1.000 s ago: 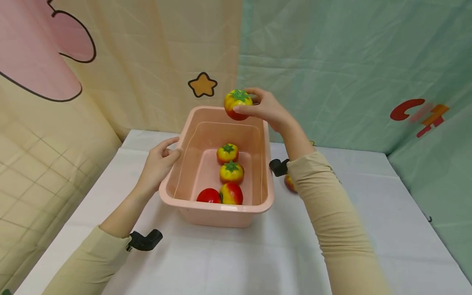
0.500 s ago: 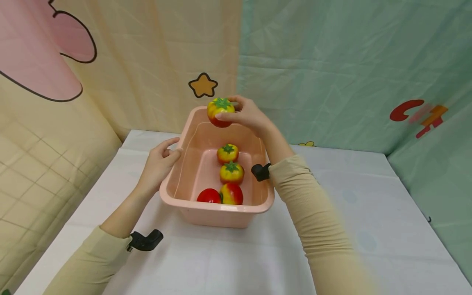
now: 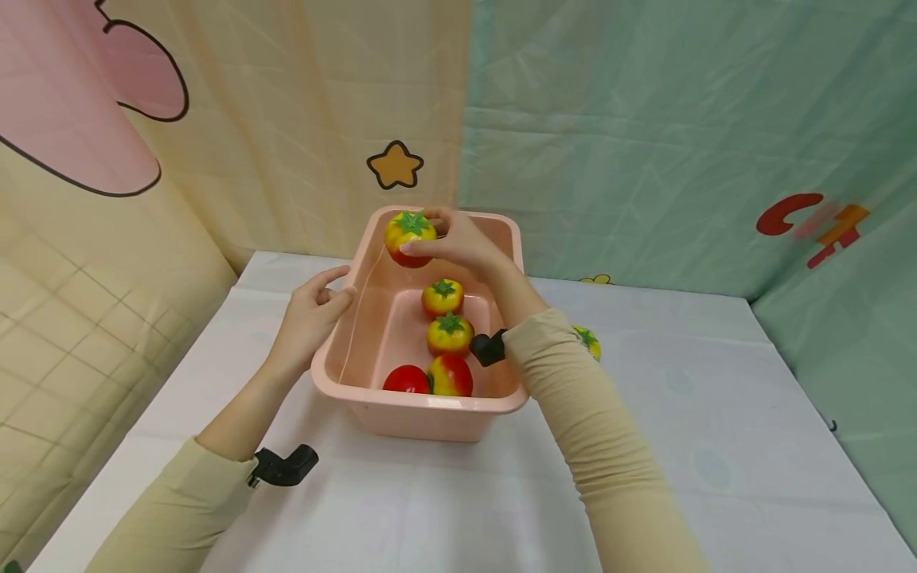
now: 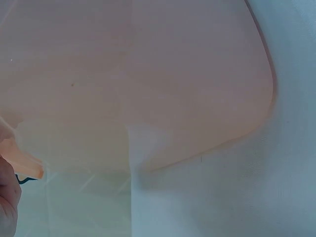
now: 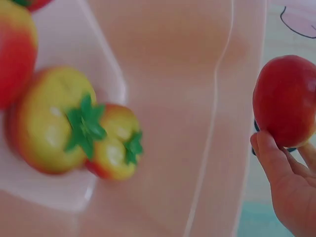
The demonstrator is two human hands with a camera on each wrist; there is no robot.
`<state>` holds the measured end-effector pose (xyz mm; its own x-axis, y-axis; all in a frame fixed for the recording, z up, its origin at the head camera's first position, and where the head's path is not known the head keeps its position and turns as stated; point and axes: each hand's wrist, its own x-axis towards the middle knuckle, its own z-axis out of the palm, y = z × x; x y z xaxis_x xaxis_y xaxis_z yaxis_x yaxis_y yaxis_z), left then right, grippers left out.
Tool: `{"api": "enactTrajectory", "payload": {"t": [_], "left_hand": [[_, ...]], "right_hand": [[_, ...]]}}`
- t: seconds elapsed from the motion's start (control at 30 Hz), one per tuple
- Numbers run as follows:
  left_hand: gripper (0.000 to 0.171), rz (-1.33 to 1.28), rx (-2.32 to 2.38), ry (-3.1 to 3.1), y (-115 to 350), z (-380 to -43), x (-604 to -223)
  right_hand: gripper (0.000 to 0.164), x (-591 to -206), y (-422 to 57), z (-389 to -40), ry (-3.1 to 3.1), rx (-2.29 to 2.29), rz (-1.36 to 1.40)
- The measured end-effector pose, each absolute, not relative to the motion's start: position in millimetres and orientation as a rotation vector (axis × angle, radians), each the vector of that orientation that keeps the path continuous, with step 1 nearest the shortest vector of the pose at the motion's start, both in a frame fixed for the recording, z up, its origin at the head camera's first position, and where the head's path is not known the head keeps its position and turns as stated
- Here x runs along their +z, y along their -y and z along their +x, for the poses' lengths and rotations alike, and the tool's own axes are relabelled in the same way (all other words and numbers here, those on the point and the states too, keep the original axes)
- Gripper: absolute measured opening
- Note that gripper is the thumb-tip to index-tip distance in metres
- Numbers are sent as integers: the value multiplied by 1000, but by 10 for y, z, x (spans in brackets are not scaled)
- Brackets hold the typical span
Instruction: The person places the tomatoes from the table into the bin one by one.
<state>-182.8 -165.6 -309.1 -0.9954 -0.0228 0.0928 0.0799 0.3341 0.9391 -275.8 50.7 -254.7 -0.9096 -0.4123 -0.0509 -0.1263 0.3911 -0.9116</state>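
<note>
In the head view, my right hand [image 3: 464,241] pinches a red-and-yellow tomato [image 3: 407,236] with green leaves on top, over the far left part of the pink plastic basin [image 3: 424,422]. The right wrist view shows this tomato's red underside [image 5: 285,98] against the fingertips. My left hand [image 3: 308,317] holds the basin's left rim between thumb and fingers. Inside the basin lie two yellow-and-red tomatoes with green leaves, a far one [image 3: 442,298] and a nearer one [image 3: 450,336]. Close to the front wall are a red-yellow tomato [image 3: 453,376] and a red one [image 3: 406,380], partly hidden by the rim.
Another tomato [image 3: 589,342] sits on the white-covered table [image 3: 688,382] right of the basin, mostly hidden behind the right sleeve. Fabric curtains [image 3: 616,143] hang behind and at the sides. Both wrists carry black camera mounts.
My right hand has carried its tomato leftward and down from the basin's far right corner to its far left part. The left hand and basin have stayed put.
</note>
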Motion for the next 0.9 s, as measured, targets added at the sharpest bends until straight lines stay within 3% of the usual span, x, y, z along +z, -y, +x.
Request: {"api": "enactTrajectory", "payload": {"t": [0.9], "left_hand": [[52, -15, -1782, 2506, 1647, -1833, -3085]], "right_hand": [[64, -2775, -395, -2728, -2420, -1131, -744]]}}
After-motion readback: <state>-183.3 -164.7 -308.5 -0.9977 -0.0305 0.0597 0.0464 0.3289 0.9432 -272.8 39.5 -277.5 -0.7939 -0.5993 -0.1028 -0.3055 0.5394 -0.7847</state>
